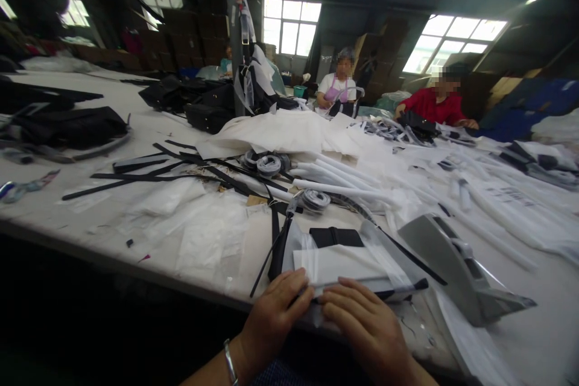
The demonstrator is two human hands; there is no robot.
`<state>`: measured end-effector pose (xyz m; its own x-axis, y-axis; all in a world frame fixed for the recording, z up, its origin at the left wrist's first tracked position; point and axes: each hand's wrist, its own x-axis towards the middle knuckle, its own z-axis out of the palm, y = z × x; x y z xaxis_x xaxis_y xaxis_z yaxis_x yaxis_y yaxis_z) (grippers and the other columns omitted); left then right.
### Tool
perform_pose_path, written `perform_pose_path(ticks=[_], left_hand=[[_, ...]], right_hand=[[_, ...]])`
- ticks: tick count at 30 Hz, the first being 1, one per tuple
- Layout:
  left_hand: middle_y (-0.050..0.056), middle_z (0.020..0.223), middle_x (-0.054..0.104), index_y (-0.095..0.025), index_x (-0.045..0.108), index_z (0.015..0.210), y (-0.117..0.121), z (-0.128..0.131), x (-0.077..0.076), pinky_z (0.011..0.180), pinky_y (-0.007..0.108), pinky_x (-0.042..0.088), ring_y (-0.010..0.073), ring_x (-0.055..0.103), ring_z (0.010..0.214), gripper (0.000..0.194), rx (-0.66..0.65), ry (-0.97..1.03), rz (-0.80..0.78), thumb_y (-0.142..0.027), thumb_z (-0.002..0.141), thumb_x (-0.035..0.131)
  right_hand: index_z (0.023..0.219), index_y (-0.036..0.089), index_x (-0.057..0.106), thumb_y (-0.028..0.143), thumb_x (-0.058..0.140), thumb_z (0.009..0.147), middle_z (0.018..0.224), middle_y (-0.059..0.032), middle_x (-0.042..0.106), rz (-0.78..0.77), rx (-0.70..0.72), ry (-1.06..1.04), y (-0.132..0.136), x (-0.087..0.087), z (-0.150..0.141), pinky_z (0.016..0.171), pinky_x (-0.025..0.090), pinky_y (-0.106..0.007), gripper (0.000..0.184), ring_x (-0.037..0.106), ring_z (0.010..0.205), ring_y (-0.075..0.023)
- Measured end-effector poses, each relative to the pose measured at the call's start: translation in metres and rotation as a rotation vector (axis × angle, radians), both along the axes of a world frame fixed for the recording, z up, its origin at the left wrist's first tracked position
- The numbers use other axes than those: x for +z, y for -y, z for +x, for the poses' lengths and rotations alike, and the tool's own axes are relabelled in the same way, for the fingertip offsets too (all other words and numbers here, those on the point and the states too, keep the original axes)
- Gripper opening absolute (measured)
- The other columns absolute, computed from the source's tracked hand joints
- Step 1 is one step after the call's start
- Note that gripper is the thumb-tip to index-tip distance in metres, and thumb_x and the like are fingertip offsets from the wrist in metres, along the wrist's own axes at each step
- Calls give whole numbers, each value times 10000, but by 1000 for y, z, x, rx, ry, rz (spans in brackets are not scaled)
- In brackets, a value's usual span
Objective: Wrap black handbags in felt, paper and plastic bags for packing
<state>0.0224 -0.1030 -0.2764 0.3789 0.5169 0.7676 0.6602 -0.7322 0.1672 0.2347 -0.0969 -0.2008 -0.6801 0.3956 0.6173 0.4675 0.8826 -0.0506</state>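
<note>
Workshop room, dim, bright windows (292,27) along the far wall, long white worktable (104,226) running left to right. Far side: one person in a purple apron (338,87), another in a red top (434,105) farther right, both at the table. Grey post (234,30) stands far, left of the apron. Black bags (212,108) heaped left of the post; another dark bundle (70,126) far left.

Mid-table: pile of white sheets (280,132), coiled straps (269,164) in front of it, white tubes (344,190) to the right. Black strips (136,180) lie crossed on the left; loose clear plastic bags (210,226) nearer.

Near edge, centre: handbag (337,237) lying flat, dark flap showing, white sheet (348,262) over its near part, clear film on top. Left hand (283,301), bracelet (230,362) on wrist, and right hand (366,313) sit side by side at the bag's near edge, fingers bent over the film. Can't tell if either hand pinches the film or only presses. Grey tape dispenser (452,271) just right of the bag, tilted.
</note>
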Motion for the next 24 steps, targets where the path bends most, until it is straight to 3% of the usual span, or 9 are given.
perform_pose_path(ticks=[4, 8, 11, 17, 24], left_hand=[[80, 1159, 714, -127, 631, 1184, 1, 2, -2, 1075, 371, 493, 187, 608, 1218, 255, -18, 63, -26, -105, 1012, 445], [91, 1161, 719, -99, 586, 1249, 2, 1, -2, 1103, 334, 458, 157, 612, 1213, 284, -9, 98, -60, -103, 1017, 423], [103, 1177, 715, -88, 573, 1257, 2, -1, -2, 1109, 323, 447, 152, 601, 1228, 291, -6, 101, -75, -111, 1017, 410], [124, 1190, 706, -63, 597, 1219, 1, -2, -8, 1134, 327, 414, 162, 560, 1279, 288, -44, 111, -84, -69, 995, 415], [130, 1179, 705, -81, 620, 1207, 1, -2, -8, 1072, 334, 482, 184, 589, 1242, 279, -40, 94, -65, -83, 1000, 433]], right_hand=[[964, 200, 639, 154, 475, 988, 950, -50, 724, -100, -92, 58, -21, 7, -13, 845, 528, -353, 172, 657, 884, -197], [838, 199, 583, 136, 494, 959, 799, -27, 642, -275, -152, 147, -39, 7, -21, 672, 447, -331, 164, 564, 743, -198], [814, 201, 578, 112, 550, 923, 755, -11, 619, -413, -198, 230, -51, 6, -23, 659, 408, -320, 144, 541, 728, -197], [848, 210, 650, 154, 644, 890, 868, -14, 648, -681, -286, 352, -65, 8, -30, 722, 413, -278, 71, 578, 826, -181], [859, 227, 687, 195, 668, 871, 873, 2, 665, -817, -352, 368, -72, 10, -31, 732, 404, -251, 39, 623, 842, -163]])
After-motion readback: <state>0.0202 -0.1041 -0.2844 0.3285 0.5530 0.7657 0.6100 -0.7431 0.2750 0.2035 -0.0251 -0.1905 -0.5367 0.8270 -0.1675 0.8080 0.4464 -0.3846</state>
